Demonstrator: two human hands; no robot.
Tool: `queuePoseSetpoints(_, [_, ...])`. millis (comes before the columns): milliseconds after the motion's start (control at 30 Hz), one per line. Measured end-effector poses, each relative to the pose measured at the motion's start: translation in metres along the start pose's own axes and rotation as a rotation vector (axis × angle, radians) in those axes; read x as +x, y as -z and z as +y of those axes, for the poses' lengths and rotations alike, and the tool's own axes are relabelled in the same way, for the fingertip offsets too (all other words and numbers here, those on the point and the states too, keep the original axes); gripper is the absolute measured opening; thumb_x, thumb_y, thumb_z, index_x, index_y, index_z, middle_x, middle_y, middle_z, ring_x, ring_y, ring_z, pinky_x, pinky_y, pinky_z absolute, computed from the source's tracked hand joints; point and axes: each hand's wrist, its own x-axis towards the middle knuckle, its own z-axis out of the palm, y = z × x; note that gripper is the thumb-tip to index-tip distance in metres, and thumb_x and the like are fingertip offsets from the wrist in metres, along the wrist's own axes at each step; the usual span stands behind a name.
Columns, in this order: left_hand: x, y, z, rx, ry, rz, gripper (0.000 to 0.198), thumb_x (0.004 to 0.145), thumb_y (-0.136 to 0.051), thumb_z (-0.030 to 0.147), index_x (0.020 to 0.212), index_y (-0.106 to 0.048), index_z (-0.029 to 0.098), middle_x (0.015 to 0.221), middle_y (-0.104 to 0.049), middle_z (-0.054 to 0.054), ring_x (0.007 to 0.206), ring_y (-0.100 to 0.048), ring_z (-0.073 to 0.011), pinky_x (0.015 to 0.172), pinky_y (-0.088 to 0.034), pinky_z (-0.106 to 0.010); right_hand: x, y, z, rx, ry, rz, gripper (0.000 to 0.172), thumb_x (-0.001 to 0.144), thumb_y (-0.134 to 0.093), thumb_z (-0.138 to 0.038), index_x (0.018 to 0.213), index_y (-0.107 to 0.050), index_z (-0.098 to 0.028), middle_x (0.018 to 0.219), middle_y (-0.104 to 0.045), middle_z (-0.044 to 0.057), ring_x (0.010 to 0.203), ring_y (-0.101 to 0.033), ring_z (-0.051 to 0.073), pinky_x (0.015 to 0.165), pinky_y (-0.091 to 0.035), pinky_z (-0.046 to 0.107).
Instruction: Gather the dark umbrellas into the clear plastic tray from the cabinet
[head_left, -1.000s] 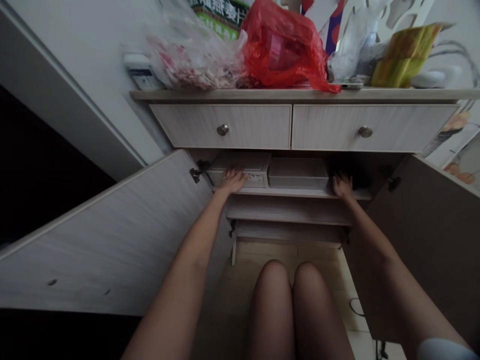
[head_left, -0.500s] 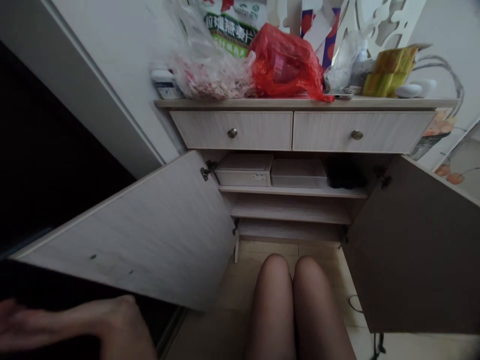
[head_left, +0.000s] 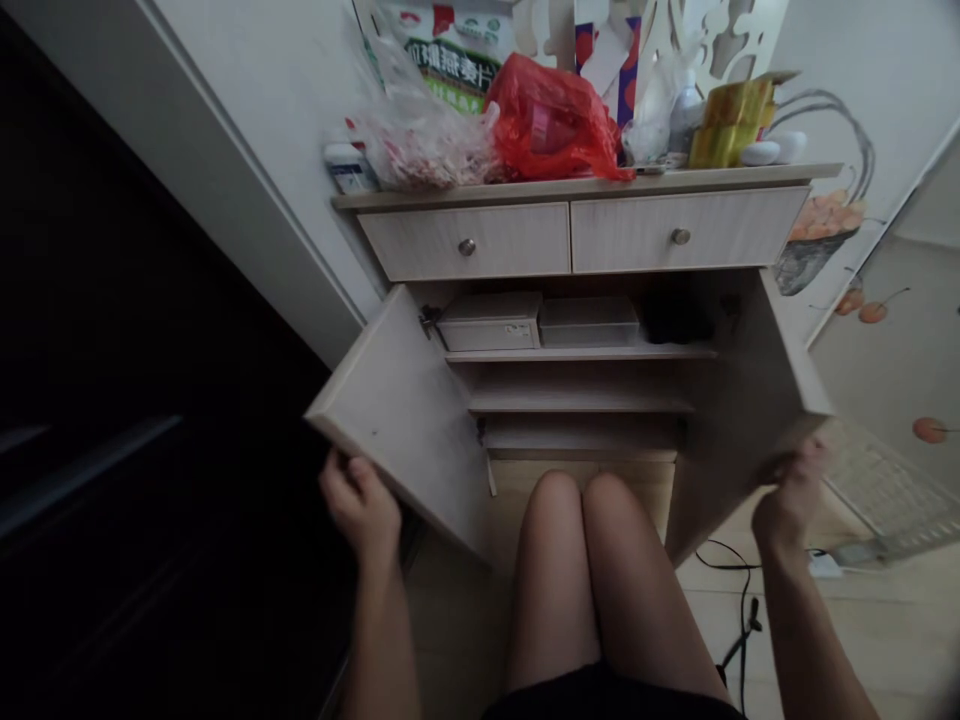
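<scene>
My left hand (head_left: 361,505) is closed on the outer edge of the left cabinet door (head_left: 416,420), which stands partly swung out. At the other side my right hand (head_left: 793,495) grips the edge of the right cabinet door (head_left: 750,400), its fingers partly hidden behind the panel. Between the doors the inside of the cabinet shows. On its top shelf (head_left: 585,353) sit a white storage box (head_left: 487,322), a clear plastic box (head_left: 589,322) and a dark item (head_left: 675,318) that I cannot make out.
Two drawers with round knobs (head_left: 466,247) lie above the doors. The cabinet top holds a red plastic bag (head_left: 551,120), a clear bag (head_left: 435,145) and a yellow package (head_left: 731,125). My knees (head_left: 559,500) are close in front; a black cable (head_left: 742,620) lies on the floor.
Both doors have swung inward from a wider position. My left hand has come onto the left door's edge, and my right hand has entered view holding the right door. The view has shifted.
</scene>
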Motion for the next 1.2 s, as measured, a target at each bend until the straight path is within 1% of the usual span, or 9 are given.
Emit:
queuePoseSetpoints(33, [-0.008, -0.007, 0.008, -0.011, 0.014, 0.031, 0.053, 0.092, -0.042, 0.053, 0.132, -0.053, 0.020, 0.125, -0.064, -0.015, 0.114, -0.062, -0.0302, 0.098, -0.050, -0.048, -0.002, -0.010, -0.012, 0.073, 0.021, 0.023, 0.063, 0.098, -0.009, -0.049, 0.143, -0.045, -0.023, 0.130, -0.051, 0.018, 0.126, -0.048, 0.033, 0.096, -0.044, 0.055])
queuePoseSetpoints(100, [-0.019, -0.026, 0.027, -0.059, 0.040, 0.015, 0.046, 0.089, -0.053, 0.050, 0.121, -0.061, 0.018, 0.113, -0.069, -0.014, 0.103, -0.068, -0.0272, 0.093, -0.054, -0.042, -0.003, -0.032, -0.034, 0.194, 0.095, -0.002, 0.058, 0.099, -0.019, -0.049, 0.144, -0.044, -0.023, 0.132, -0.049, 0.016, 0.125, -0.049, 0.029, 0.098, -0.045, 0.050])
queuePoseSetpoints(233, [-0.023, -0.081, 0.063, -0.172, 0.003, -0.174, 0.035, 0.090, -0.055, 0.043, 0.111, -0.067, 0.017, 0.101, -0.073, -0.011, 0.089, -0.070, -0.0225, 0.084, -0.056, -0.037, 0.007, -0.090, -0.066, 0.244, 0.161, -0.141, 0.052, 0.100, -0.029, -0.048, 0.141, -0.043, -0.020, 0.120, -0.054, 0.015, 0.110, -0.056, 0.025, 0.091, -0.048, 0.041])
queuePoseSetpoints(333, [-0.017, -0.126, 0.090, -0.203, -0.035, -0.331, 0.026, 0.092, -0.055, 0.035, 0.107, -0.069, 0.018, 0.102, -0.074, -0.010, 0.086, -0.070, -0.0196, 0.082, -0.055, -0.033, 0.021, -0.135, -0.086, 0.112, 0.143, -0.296, 0.044, 0.102, -0.025, -0.045, 0.121, -0.054, -0.018, 0.107, -0.059, 0.013, 0.093, -0.058, 0.023, 0.080, -0.048, 0.034])
queuePoseSetpoints(400, [-0.011, -0.154, 0.109, -0.196, -0.053, -0.413, 0.022, 0.091, -0.058, 0.029, 0.105, -0.070, 0.018, 0.101, -0.074, -0.010, 0.085, -0.070, -0.0185, 0.082, -0.054, -0.031, 0.032, -0.162, -0.100, -0.056, 0.159, -0.356, 0.042, 0.103, -0.025, -0.043, 0.110, -0.057, -0.017, 0.106, -0.058, 0.013, 0.090, -0.057, 0.022, 0.075, -0.045, 0.032])
queuePoseSetpoints(567, [0.006, -0.204, 0.142, -0.149, -0.090, -0.534, 0.015, 0.090, -0.063, 0.023, 0.101, -0.071, 0.018, 0.100, -0.075, -0.010, 0.088, -0.070, -0.0191, 0.083, -0.050, -0.030, 0.063, -0.208, -0.125, -0.259, 0.268, -0.377, 0.041, 0.104, -0.025, -0.041, 0.110, -0.055, -0.015, 0.112, -0.056, 0.015, 0.098, -0.055, 0.024, 0.077, -0.041, 0.032])
queuePoseSetpoints(700, [0.018, -0.231, 0.152, -0.101, -0.099, -0.603, 0.014, 0.092, -0.062, 0.025, 0.101, -0.070, 0.019, 0.101, -0.075, -0.010, 0.089, -0.070, -0.0192, 0.082, -0.048, -0.029, 0.083, -0.229, -0.130, -0.286, 0.304, -0.434, 0.040, 0.104, -0.025, -0.040, 0.113, -0.054, -0.013, 0.116, -0.055, 0.017, 0.101, -0.055, 0.026, 0.081, -0.040, 0.034])
queuePoseSetpoints(867, [0.028, -0.255, 0.158, -0.047, -0.094, -0.626, 0.016, 0.093, -0.060, 0.028, 0.103, -0.070, 0.020, 0.103, -0.075, -0.010, 0.094, -0.069, -0.0206, 0.083, -0.046, -0.029, 0.100, -0.244, -0.131, -0.300, 0.298, -0.484, 0.041, 0.103, -0.026, -0.040, 0.118, -0.052, -0.013, 0.118, -0.054, 0.017, 0.101, -0.055, 0.026, 0.080, -0.041, 0.035])
queuePoseSetpoints(1200, [0.040, -0.278, 0.163, 0.003, -0.078, -0.676, 0.022, 0.094, -0.058, 0.029, 0.111, -0.069, 0.020, 0.105, -0.074, -0.013, 0.098, -0.069, -0.0237, 0.084, -0.045, -0.031, 0.119, -0.264, -0.122, -0.332, 0.361, -0.531, 0.039, 0.103, -0.027, -0.039, 0.120, -0.051, -0.012, 0.123, -0.052, 0.018, 0.108, -0.053, 0.027, 0.084, -0.040, 0.034])
